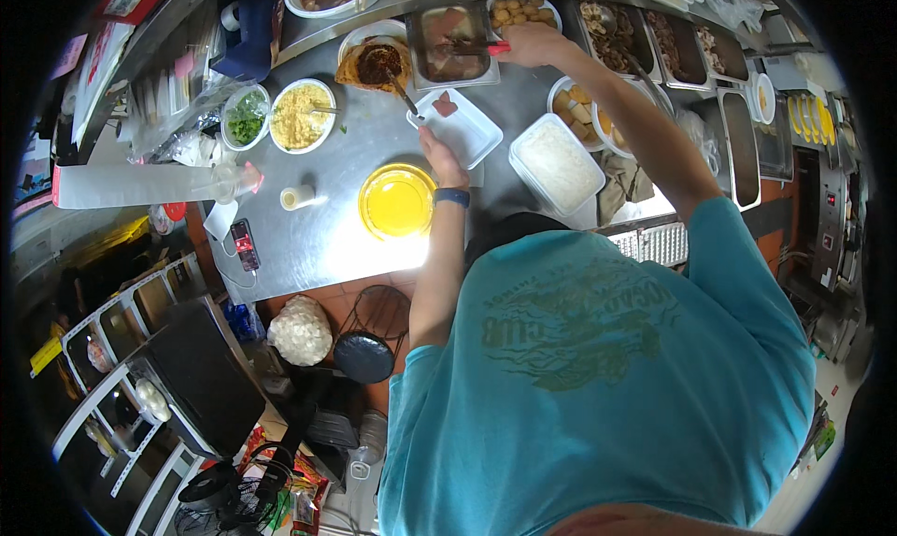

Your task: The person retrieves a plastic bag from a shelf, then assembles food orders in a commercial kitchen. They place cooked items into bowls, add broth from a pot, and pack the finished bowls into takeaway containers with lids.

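Note:
My left hand (445,158) is closed on the lower left side of a white rectangular tray (478,136), thumb along its edge. One reddish slice of meat (446,104) lies in the upper left part of that tray. My right hand (536,46) grips the red handles of tongs (496,47), whose dark jaws reach into a metal pan (454,79) of meat slices (450,28). Whether the jaws hold a slice is too small to tell. Beside my left hand, a ladle (400,91) leans out of a bowl of dark red sauce (377,63). A yellow plate (396,201) sits near my left wrist.
Left are bowls of chopped yellow food (301,115) and green herbs (247,115), a small white cup (296,198) and a phone (245,243). Right stand a white tub (559,165) and several metal pans (612,36) of food. A black stool (364,356) stands below the table.

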